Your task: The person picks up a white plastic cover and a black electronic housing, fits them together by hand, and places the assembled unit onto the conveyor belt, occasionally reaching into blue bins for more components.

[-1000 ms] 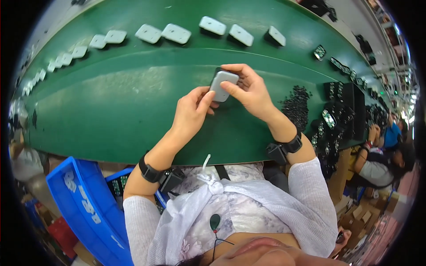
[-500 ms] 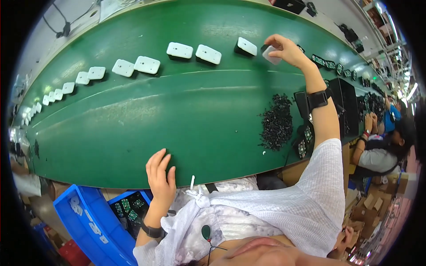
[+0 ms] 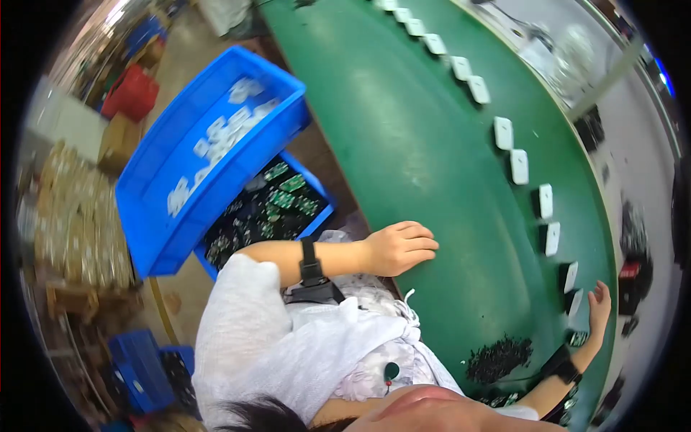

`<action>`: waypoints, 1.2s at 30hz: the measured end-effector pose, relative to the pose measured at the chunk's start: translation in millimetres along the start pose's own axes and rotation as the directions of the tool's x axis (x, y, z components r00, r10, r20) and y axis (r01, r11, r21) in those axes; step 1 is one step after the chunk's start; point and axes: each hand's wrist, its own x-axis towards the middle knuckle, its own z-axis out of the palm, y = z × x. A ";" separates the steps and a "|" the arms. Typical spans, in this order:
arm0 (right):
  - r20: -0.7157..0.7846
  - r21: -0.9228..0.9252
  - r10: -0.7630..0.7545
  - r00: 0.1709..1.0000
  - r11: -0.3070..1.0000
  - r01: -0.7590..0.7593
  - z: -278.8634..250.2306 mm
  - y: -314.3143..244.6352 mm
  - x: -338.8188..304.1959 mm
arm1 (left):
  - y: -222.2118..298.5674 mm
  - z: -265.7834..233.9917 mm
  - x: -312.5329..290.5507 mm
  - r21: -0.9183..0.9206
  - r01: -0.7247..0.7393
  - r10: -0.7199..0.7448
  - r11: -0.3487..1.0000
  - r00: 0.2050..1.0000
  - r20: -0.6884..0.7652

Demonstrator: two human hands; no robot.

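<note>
White cases: a long row (image 3: 503, 133) along the far edge of the green desk (image 3: 389, 144); the last one (image 3: 574, 302) stands tilted beside the right hand.
Right hand (image 3: 599, 306): beyond that case, near the far edge; fingers apart, nothing seen in them.
Left hand (image 3: 399, 248): at the near edge, fingers loosely bent, side by side, nothing seen held.
Black bits: a heap (image 3: 500, 360) toward the near edge, on the right hand's side.
Bins: off the near edge, a blue tray (image 3: 155, 248) of loose white pieces (image 3: 229, 133) above a bin of green boards (image 3: 291, 183).
Done: apparently the row, each case white-topped.
Left: seemingly the heaped bits, loose pieces and boards.
</note>
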 end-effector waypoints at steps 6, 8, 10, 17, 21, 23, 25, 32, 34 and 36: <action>0.025 0.054 -0.453 0.891 0.891 0.451 45.4 -210.7 -2.7 | -10.9 -6.2 0.7 0.070 -0.071 0.074 0.995 0.996 -0.045; 0.065 0.009 -0.601 0.797 0.799 0.602 68.8 -264.5 -15.9 | -17.4 -32.6 -7.1 0.189 -0.081 0.097 0.979 0.993 -0.072; 0.088 0.031 -0.735 0.672 0.676 0.736 91.4 -309.9 -28.0 | -23.8 -93.1 -19.3 0.348 0.070 -0.001 0.935 0.981 -0.195; 0.218 0.211 -0.776 0.592 0.630 0.747 154.8 -364.0 -55.5 | -85.0 -310.1 -167.6 0.116 0.903 -0.614 0.414 0.371 -0.696; 0.199 0.322 -0.771 0.605 0.634 0.703 192.0 -380.6 -61.2 | -127.6 -363.7 -253.1 0.161 0.987 -0.859 -0.030 0.057 -0.509; 0.184 0.331 -0.750 0.635 0.655 0.679 205.2 -385.7 -64.5 | -152.3 -371.2 -268.6 0.249 0.957 -0.935 -0.149 -0.054 -0.351; 0.198 0.366 -0.687 0.699 0.714 0.597 212.6 -392.3 -65.4 | -174.2 -373.6 -283.1 0.353 0.903 -0.964 -0.244 -0.186 -0.192; 0.075 0.337 -0.646 0.760 0.733 0.591 237.3 -384.9 -63.1 | -217.3 -355.1 -311.2 0.516 0.834 -0.977 -0.195 -0.210 -0.029; 0.050 0.318 -0.644 0.763 0.734 0.599 241.6 -382.6 -63.2 | -218.2 -353.8 -306.6 0.376 0.907 -0.975 -0.188 -0.219 0.042; 0.025 0.302 -0.643 0.765 0.735 0.607 245.6 -381.8 -63.6 | -210.4 -349.1 -298.5 0.302 0.933 -0.969 -0.197 -0.231 0.081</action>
